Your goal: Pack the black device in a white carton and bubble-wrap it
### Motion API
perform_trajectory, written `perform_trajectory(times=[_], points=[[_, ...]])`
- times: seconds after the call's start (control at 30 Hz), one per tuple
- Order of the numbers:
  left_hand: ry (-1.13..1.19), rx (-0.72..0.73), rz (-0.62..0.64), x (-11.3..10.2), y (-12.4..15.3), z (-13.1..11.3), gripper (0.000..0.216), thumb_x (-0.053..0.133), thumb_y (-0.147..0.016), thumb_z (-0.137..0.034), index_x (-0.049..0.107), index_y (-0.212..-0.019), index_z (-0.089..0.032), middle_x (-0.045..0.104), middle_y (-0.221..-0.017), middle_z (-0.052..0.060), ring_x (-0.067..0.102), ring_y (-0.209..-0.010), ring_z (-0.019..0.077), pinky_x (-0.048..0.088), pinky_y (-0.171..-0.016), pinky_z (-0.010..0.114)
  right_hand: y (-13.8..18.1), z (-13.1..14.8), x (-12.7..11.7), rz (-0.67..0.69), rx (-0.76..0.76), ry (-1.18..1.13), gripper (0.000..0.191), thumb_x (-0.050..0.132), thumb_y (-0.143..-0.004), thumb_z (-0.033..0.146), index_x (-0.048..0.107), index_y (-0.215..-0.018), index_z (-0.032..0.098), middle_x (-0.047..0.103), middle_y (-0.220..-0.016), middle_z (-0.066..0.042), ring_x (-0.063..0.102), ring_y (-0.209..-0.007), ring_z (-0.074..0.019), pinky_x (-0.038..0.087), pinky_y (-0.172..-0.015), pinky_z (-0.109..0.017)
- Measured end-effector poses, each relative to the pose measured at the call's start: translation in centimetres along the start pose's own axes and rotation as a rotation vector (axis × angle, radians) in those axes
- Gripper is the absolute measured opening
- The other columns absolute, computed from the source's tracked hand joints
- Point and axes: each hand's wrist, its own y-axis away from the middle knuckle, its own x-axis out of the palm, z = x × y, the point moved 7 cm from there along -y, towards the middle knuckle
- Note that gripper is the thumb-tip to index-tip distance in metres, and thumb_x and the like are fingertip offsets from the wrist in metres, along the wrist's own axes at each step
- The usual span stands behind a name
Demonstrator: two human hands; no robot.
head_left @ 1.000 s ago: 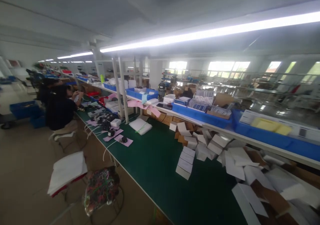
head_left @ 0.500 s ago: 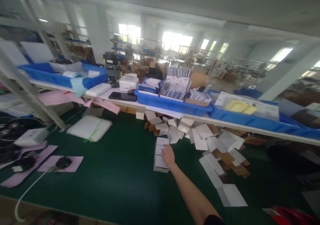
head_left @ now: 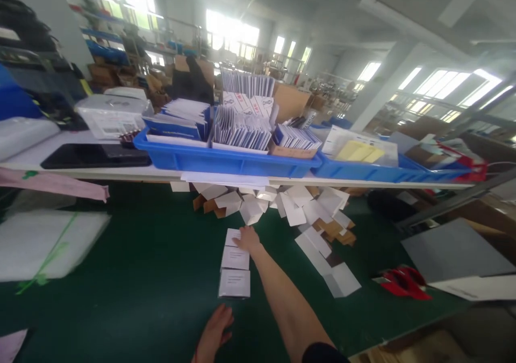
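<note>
Three small white boxes [head_left: 235, 261] lie in a row on the green table [head_left: 153, 277]. My right hand [head_left: 246, 238] reaches forward and rests on the farthest box of the row, its fingers curled over the box's far end. My left hand [head_left: 213, 335] lies near the table's front edge, just short of the nearest box, with fingers stretched out and nothing in them. Behind the row sits a heap of folded white and brown boxes [head_left: 282, 207] under the shelf.
A white shelf [head_left: 121, 174] carries blue bins [head_left: 226, 161] of cards and packets, plus a black tablet [head_left: 94, 156]. A foam-sheet bundle [head_left: 44, 242] lies at left; red scissors [head_left: 401, 283] and grey boards [head_left: 455, 253] at right.
The view swung right and down from the long bench to the box row. My right arm came in and reached the boxes, then my left hand appeared at the bottom.
</note>
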Motion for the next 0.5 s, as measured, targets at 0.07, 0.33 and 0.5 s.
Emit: perform_trajectory(times=[0.07,0.33,0.5], points=[[-0.003,-0.007,-0.013,0.0,1.2,-1.1,0.055,0.056,-0.085,-0.042,0.051,-0.129,-0.010,0.059,-0.136,0.019,0.064,-0.116,0.0253,0.057,-0.089,0.032,3.6,-0.9,0.9,0.015,0.062,-0.021,0.053,0.052,-0.086,0.049,0.057,-0.121,0.010,0.058,-0.127,-0.020,0.053,-0.119,-0.0345,0.049,-0.092,-0.043],[-0.790,0.263,-0.075,-10.1,6.8,-4.4,0.068,0.065,-0.066,-0.056,0.061,-0.116,-0.010,0.070,-0.119,0.015,0.064,-0.114,0.0347,0.050,-0.102,0.041,23.3,-0.3,9.2,0.096,0.434,-0.295,0.066,0.073,-0.064,0.037,0.056,-0.120,0.008,0.061,-0.117,-0.022,0.064,-0.107,-0.0347,0.053,-0.090,-0.042],[-1.263,0.515,0.016,-10.8,9.1,-7.0,0.093,0.070,-0.060,-0.037,0.039,-0.144,-0.010,0.048,-0.148,0.016,0.046,-0.135,0.0340,0.038,-0.113,0.040,27.2,2.5,10.9,0.099,0.297,-0.249,0.133,0.089,-0.046,0.041,0.014,-0.154,0.017,0.037,-0.152,-0.025,0.043,-0.135,-0.0438,0.039,-0.109,-0.059]])
